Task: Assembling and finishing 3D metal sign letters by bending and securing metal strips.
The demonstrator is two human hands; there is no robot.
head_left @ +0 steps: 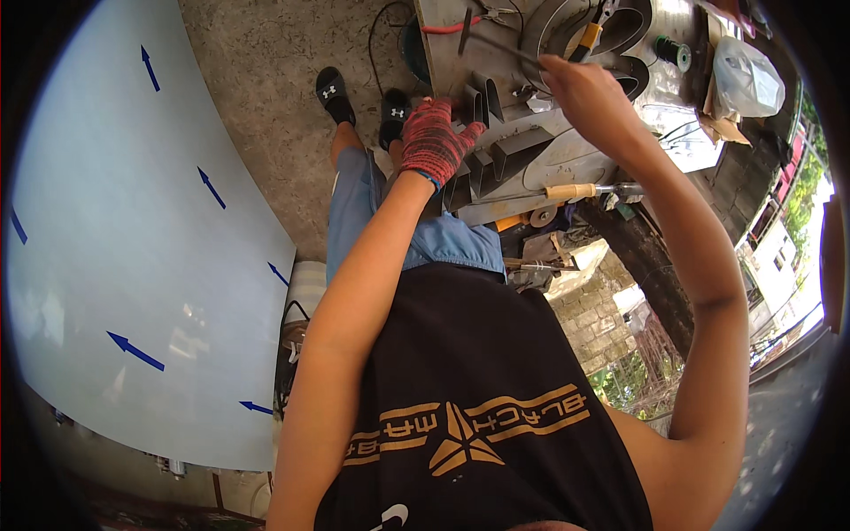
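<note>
Gripping a hammer point(503, 47) at a cluttered bench point(449, 64)

From where I stand, the bare right hand point(589, 93) is closed tightly around the hammer's handle. The hammer points out to the person's left, its head near the bench's left edge; how high it is above the bench I cannot tell.

The left hand point(436, 140) wears a red and black work glove. It is partly open, fingers bent and thumb stretched out toward a folded metal strip point(481, 99) at that same edge of the bench. Whether it pinches the strip or only rests against it, I cannot tell. More bent metal point(521, 150) lies just beside that strip, closer to the person's body.

Past the hammer sit wide metal coils point(534, 31), with a yellow-handled tool point(591, 37) among them and red-handled pliers point(452, 27) to their left. A spool of green wire point(673, 53) and a white plastic bag point(748, 78) are farther right. Nearer the body are a wooden-handled tool point(571, 191) and a grinder point(541, 215). Well off to the left, a large pale sheet point(133, 257) bears blue arrows.
</note>
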